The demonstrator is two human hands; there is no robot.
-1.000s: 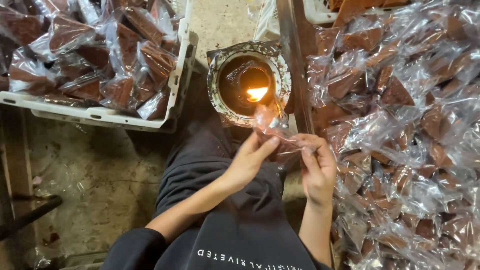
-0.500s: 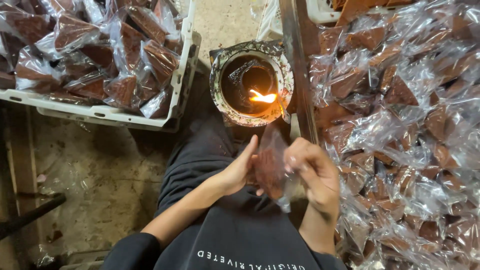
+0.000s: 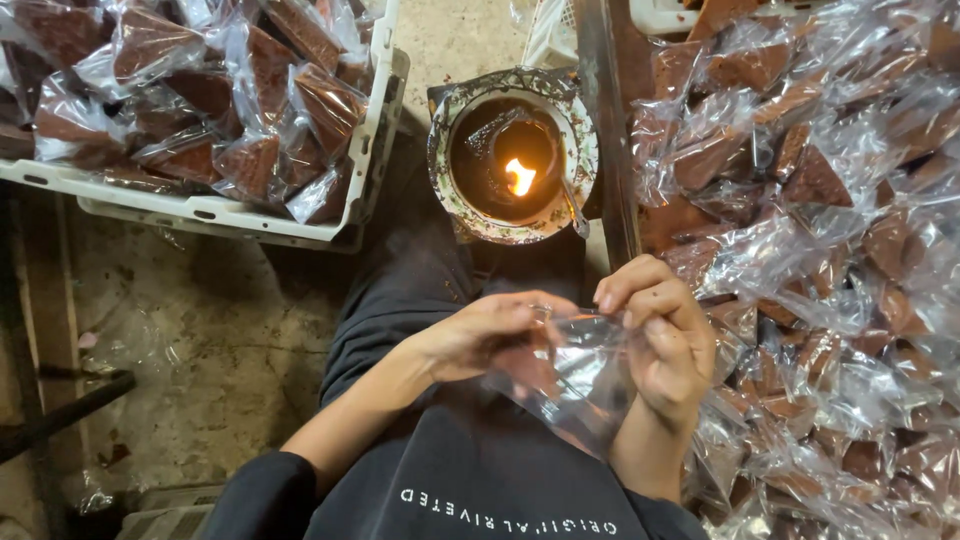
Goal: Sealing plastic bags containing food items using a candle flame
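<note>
Two hands w/ one clear plastic bag (image 3: 570, 375) held between them, over the lap, just below the flame. Left hand (image 3: 480, 335) has fingers pinched narrow on the bag's top edge; right hand (image 3: 665, 345) curled shut round the same edge from the other side. Bag hangs slack below the fingers, w/ a reddish-brown wedge inside. Small metal bowl (image 3: 512, 155) sits on the floor just ahead of the knees, open flame (image 3: 520, 177) burning at its centre. Risks, as judged: (1) bag mouth is near the flame, so too close or too long could melt a hole or scorch fingertips; (2) loose film sagging toward the dark sleeve and lap could catch or drip; (3) thin film held by fingertips only, grip could slip and the bag drop. Heap of similar filled bags (image 3: 820, 250) at right lies near the bowl, a fire hazard if it tips. White crate (image 3: 250, 220) of packed bags at left sits a little apart.
</note>
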